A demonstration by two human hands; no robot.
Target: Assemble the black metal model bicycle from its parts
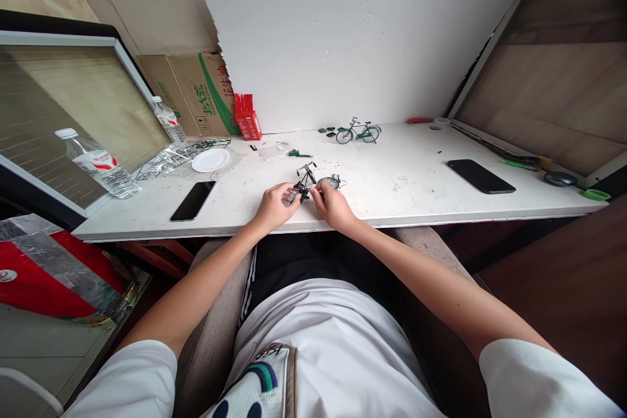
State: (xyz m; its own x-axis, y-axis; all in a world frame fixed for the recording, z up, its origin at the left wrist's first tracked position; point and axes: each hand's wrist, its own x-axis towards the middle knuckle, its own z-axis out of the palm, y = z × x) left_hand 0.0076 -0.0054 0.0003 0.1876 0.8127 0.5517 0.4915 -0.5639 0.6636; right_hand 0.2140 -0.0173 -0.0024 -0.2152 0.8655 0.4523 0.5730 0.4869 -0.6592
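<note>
Between my two hands, close to the table's front edge, is a small black model bicycle (pixel 306 177) with its handlebar pointing up. My left hand (pixel 277 206) is closed on its left side, fingertips at a spoked part. With thumb and fingers pinched, my right hand (pixel 334 205) grips the right side of the same model. Just behind the right fingers shows a loose-looking model wheel (pixel 332 181); whether it joins the frame I cannot tell. What lies under the fingertips is hidden.
Farther back stands a finished-looking green model bicycle (pixel 359 131), near small green parts (pixel 298 153). A phone (pixel 193 201) lies left, another phone (pixel 481 176) right. At the left are a white plate (pixel 210 160), a water bottle (pixel 100 166) and a red box (pixel 248 119).
</note>
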